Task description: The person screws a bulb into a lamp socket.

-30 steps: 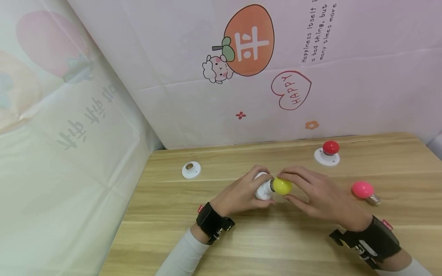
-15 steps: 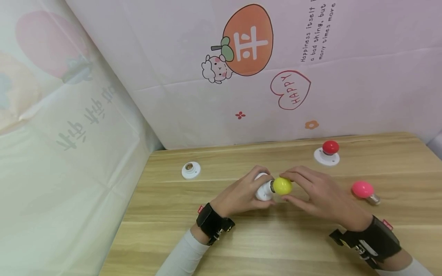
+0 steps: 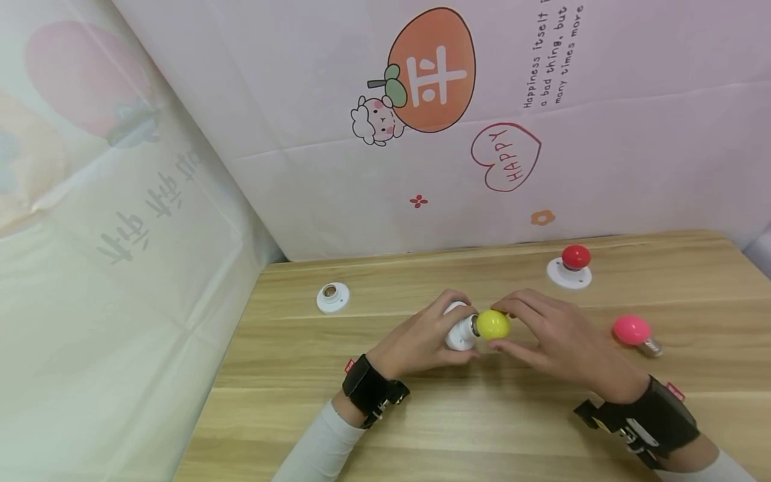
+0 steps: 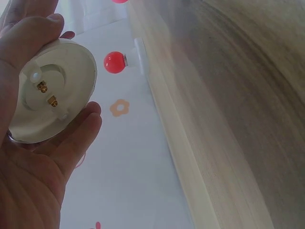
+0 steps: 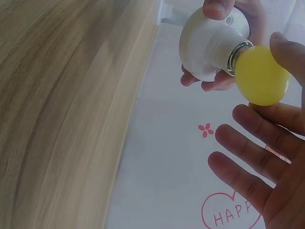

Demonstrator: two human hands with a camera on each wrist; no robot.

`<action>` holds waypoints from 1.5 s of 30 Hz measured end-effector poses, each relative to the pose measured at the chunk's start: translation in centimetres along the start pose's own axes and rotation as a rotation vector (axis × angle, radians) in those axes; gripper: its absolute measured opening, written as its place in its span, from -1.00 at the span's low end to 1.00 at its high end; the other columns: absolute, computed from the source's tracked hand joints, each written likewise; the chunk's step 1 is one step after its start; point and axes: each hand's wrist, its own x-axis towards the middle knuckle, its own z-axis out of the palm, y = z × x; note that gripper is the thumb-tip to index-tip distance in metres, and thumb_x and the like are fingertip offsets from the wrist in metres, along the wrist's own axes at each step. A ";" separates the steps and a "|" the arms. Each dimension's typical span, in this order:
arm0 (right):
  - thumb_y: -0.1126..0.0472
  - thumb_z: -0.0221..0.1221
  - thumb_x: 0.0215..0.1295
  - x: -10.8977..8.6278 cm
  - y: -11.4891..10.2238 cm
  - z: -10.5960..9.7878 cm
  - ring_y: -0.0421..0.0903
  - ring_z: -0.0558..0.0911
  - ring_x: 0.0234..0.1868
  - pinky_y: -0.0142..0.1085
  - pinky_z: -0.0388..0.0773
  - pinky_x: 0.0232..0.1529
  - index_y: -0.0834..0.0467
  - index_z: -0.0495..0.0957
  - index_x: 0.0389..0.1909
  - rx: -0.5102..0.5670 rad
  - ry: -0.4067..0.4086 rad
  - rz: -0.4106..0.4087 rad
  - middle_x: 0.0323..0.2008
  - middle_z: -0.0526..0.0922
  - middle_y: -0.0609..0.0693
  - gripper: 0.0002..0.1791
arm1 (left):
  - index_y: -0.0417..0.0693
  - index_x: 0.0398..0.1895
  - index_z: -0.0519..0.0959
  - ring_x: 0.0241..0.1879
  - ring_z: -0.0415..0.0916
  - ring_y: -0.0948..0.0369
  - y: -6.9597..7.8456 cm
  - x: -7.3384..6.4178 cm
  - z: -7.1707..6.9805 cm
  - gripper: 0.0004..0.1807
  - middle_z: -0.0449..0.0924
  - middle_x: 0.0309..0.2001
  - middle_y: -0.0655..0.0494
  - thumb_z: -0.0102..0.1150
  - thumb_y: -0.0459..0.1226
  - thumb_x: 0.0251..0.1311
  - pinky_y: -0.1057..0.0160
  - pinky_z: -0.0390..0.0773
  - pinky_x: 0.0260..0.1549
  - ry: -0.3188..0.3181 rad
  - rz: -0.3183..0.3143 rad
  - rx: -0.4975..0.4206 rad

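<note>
My left hand (image 3: 430, 335) grips a white round lamp holder (image 3: 461, 335), tipped on its side above the table. In the left wrist view the hollow underside of the lamp holder (image 4: 71, 90) shows two brass screws. A yellow light bulb (image 3: 493, 325) sits with its metal base partly in the holder's mouth. My right hand (image 3: 551, 335) pinches the yellow bulb between thumb and index finger. The right wrist view shows a band of the metal thread between the yellow bulb (image 5: 262, 78) and the holder, the other fingers spread away from it.
An unfilled white lamp holder (image 3: 333, 298) stands at the back left of the wooden table (image 3: 446, 428). A red bulb (image 3: 576, 257) stands upright in another holder (image 3: 569, 276) at the back right. A pink bulb (image 3: 632, 330) lies right of my right hand. Printed cloth (image 3: 337, 201) hangs behind.
The right fingertips have shifted slightly on the yellow bulb, the index finger moving a little to the right. The left hand and lamp holder stay in place.
</note>
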 end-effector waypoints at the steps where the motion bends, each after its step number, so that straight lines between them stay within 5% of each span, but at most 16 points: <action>1: -0.17 0.39 -0.05 0.0 0.0 0.0 -0.26 0.55 -0.19 -0.30 0.62 -0.25 0.08 0.57 -0.02 -0.005 -0.003 0.004 -0.13 0.56 -0.19 -0.40 | -0.02 0.11 0.43 -0.09 0.37 0.35 0.0 0.0 0.0 -0.44 0.27 0.10 0.10 0.30 0.01 0.10 0.55 0.45 -0.12 0.001 -0.001 -0.001; 16: -0.21 0.36 -0.03 -0.2 0.1 0.0 -0.22 0.58 -0.15 -0.28 0.62 -0.32 0.08 0.50 0.18 -0.026 -0.016 0.035 0.01 0.58 -0.12 -0.24 | -0.01 0.14 0.42 -0.06 0.37 0.35 -0.1 0.0 -0.1 -0.41 0.27 0.12 0.09 0.28 0.04 0.11 0.53 0.46 -0.11 -0.018 -0.028 0.005; 24: -0.05 0.35 0.01 0.1 0.1 -0.3 -0.10 0.48 0.13 -0.11 0.59 -0.06 0.11 0.39 0.31 0.045 -0.004 -0.067 0.23 0.45 0.00 -0.21 | -0.02 0.15 0.41 -0.07 0.37 0.35 -0.1 0.0 -0.3 -0.41 0.26 0.13 0.09 0.26 0.04 0.12 0.54 0.45 -0.12 -0.022 -0.023 0.000; 31: 0.05 0.33 0.07 0.3 0.1 -0.2 -0.17 0.50 0.10 -0.18 0.57 0.01 0.09 0.47 0.23 0.071 -0.023 -0.095 0.16 0.50 -0.09 -0.36 | -0.01 0.14 0.41 -0.09 0.36 0.37 0.0 0.0 -0.3 -0.41 0.26 0.12 0.11 0.29 0.03 0.10 0.55 0.45 -0.15 -0.018 -0.024 -0.015; 45: -0.04 0.38 0.03 0.0 0.3 0.0 -0.19 0.54 0.02 -0.18 0.61 -0.08 0.05 0.49 0.21 0.049 -0.015 -0.071 0.10 0.53 -0.13 -0.33 | 0.01 0.16 0.40 -0.08 0.37 0.37 0.0 -0.1 -0.2 -0.40 0.25 0.12 0.12 0.25 0.07 0.12 0.54 0.46 -0.14 -0.014 -0.024 0.003</action>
